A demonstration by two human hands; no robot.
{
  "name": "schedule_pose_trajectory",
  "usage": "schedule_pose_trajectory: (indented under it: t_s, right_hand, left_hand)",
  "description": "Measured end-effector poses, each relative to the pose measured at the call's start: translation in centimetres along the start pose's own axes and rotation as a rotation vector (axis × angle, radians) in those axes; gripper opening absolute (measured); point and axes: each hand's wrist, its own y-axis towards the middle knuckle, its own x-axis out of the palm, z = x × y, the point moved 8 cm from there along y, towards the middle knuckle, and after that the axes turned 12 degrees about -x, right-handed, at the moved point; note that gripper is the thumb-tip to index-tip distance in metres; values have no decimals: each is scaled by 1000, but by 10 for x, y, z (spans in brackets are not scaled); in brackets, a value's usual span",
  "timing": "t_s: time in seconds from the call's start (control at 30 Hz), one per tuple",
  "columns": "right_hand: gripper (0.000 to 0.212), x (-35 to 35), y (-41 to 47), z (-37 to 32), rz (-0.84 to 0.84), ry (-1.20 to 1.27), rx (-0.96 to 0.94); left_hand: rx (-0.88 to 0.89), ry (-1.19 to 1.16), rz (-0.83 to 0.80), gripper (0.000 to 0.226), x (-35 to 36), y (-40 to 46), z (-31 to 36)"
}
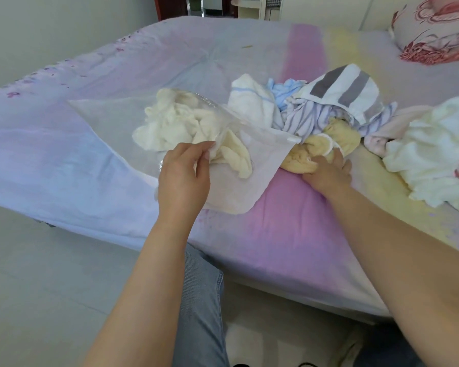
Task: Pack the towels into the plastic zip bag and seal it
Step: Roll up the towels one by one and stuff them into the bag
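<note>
A bed in lilac sheets fills the room. On it, the zip bag holds a cream towel; left hand pinches its mouth, right hand clutches a yellow towel beside it, loose towels heaped beyond

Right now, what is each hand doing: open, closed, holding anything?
Left hand: closed, pinching the open edge of the plastic zip bag.
Right hand: closed on the yellow towel beside the bag.

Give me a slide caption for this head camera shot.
Left hand holds the zip bag open; right hand grabs a yellow towel.
</note>
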Motion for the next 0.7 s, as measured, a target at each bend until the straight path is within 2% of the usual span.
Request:
schedule_pose_trajectory:
  t_s: [0.13,0.33,0.4,0.5,0.6,0.67,0.7]
  right_hand:
    - [45,-1,-5,-8,19,-33,-130]
    - [39,-3,-82,-37,104,53,-342]
    - [39,-3,-111,-53,21,45,-383]
    - [46,-4,-149,-78,-250,-41,-423]
    - [51,-15,-175,-99,-476,32,-447]
    - [54,-29,-179,-108,-511,116,-441]
    - [56,-40,-175,-109,-459,210,-404]
  left_hand:
    - [-15,-9,-14,28,3,-2,1]
    - [-12,-32,-46,28,13,-7,3]
    - [-25,-58,-60,28,16,-9,3]
    - [-43,-86,-72,27,19,-11,4]
    - [-44,-90,-80,27,19,-12,5]
    - [-56,-93,-73,26,16,-11,5]
    - [-61,-93,-70,26,15,-11,4]
